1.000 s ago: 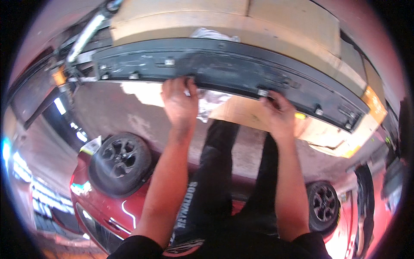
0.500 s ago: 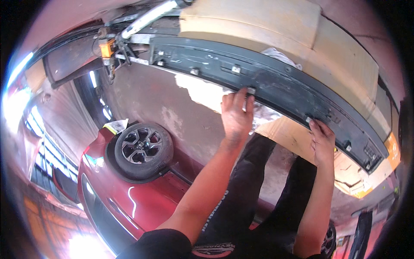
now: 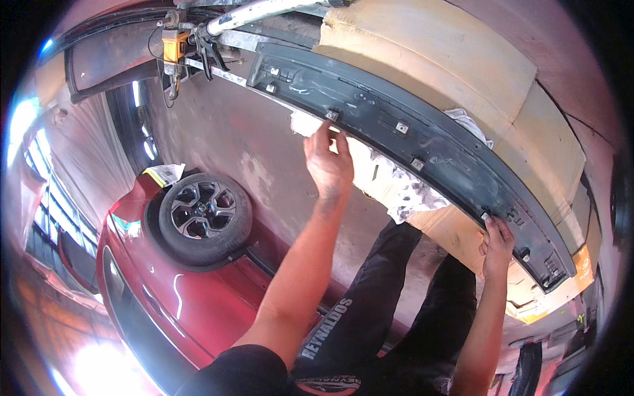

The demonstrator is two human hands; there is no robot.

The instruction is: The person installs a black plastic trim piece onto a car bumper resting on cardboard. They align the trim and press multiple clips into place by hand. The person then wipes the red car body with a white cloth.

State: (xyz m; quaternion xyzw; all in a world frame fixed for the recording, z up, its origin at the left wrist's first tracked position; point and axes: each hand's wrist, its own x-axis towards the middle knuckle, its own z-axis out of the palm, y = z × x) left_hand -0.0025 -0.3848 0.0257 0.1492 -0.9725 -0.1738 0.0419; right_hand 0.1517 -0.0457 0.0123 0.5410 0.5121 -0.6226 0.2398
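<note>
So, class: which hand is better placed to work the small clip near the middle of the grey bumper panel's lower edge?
Left. The left hand has its fingertips right at that clip on the grey bumper panel. The right hand grips the panel's lower edge far toward its other end.

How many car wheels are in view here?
1 for certain: the wheel on the red car, left of the left hand. A dark shape at the bottom right edge may be another; too unclear to tell.

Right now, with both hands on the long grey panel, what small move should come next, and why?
Probably press the left hand up at the small clip it touches. The right hand already steadies the grey panel near its far end, and more clips sit between them.
</note>
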